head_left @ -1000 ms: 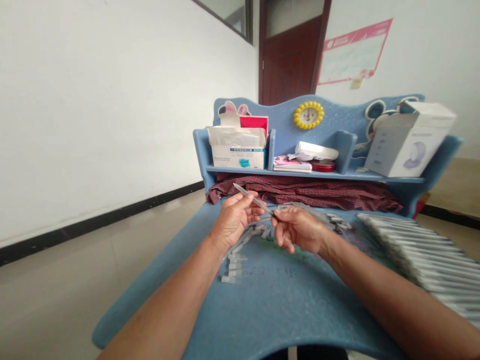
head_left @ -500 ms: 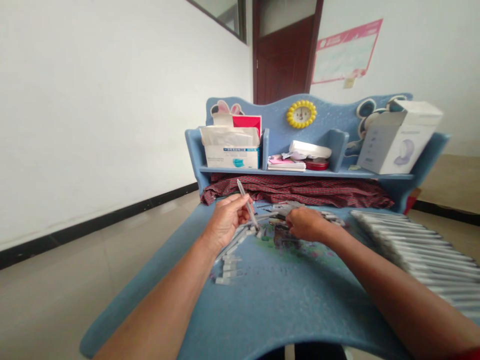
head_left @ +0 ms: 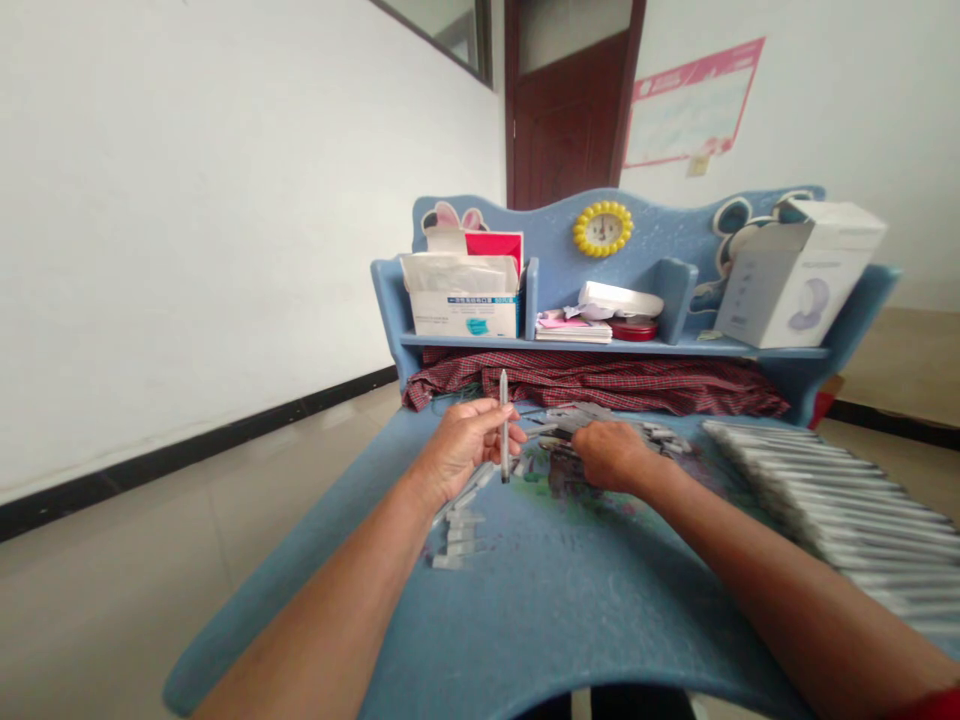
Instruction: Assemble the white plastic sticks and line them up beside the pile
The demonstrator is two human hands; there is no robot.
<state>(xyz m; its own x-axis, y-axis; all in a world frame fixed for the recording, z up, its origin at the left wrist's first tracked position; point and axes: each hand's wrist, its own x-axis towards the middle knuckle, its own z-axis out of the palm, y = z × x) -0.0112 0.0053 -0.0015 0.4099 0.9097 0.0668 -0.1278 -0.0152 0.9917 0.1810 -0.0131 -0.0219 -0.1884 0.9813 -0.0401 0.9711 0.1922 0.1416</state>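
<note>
My left hand [head_left: 474, 440] is closed, pinching a clear pen [head_left: 504, 462] between thumb and fingers. The pen stands nearly upright, its pointed end up and a dark end down. To the right, my right hand [head_left: 611, 455] is curled over a loose pile of pen parts [head_left: 589, 412]; its fingertips are hidden, so what they hold is unclear. Below my left hand, several clear pen caps [head_left: 461, 533] lie in a short column on the blue table [head_left: 525, 610]. A stack of pens [head_left: 862, 520] lies side by side at the right.
A blue shelf [head_left: 465, 340] rises at the table's back, holding a mask box [head_left: 465, 300], papers [head_left: 574, 330], a red tin [head_left: 634, 329] and a white carton [head_left: 799, 275]. Beneath it lies a bunched checked cloth [head_left: 630, 380]. A white wall [head_left: 187, 200] stands at the left.
The pen in my left hand has turned from a slant to nearly upright and shifted slightly right and down. My right hand stays at the pile with little movement.
</note>
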